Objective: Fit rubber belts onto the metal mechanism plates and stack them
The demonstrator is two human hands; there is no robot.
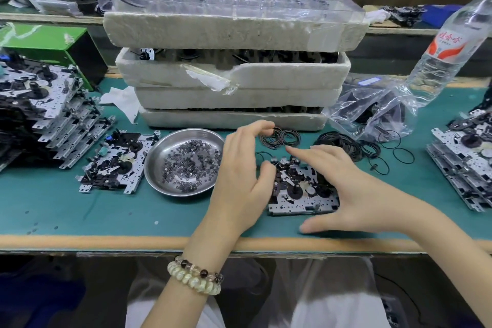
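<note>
the metal plate (298, 194) i am working on lies flat on the green table (80, 208), close to its near edge, between my two hands. my left hand (239, 181) sits at the plate's 9 o'clock; its thumb is spread wide from the bent fingers and lies by the plate's left edge, and nothing is pinched between them that i can see. those fingertips curl over a small pile of rubber belts (279, 138) at the plate's 12 o'clock, but i cannot tell if they touch it. my right hand (354, 189) covers the plate's 3 o'clock side, fingers straight and fanned out, the forefinger reaching over the far edge, the thumb stretched toward 7 o'clock with its tip on the table. a bigger tangle of belts (346, 146) lies at 1 o'clock, just before a clear bag (372, 109). a steel bowl (151, 168) of tiny washers (189, 162) stands at 9 o'clock beyond my left hand, with another plate (114, 162) lying past it. stacked plates (40, 104) rise at far 10 o'clock and a second stack (463, 168) at 3 o'clock. foam trays (231, 88) are piled at 12 o'clock, and a water bottle (447, 50) stands at 2 o'clock.
</note>
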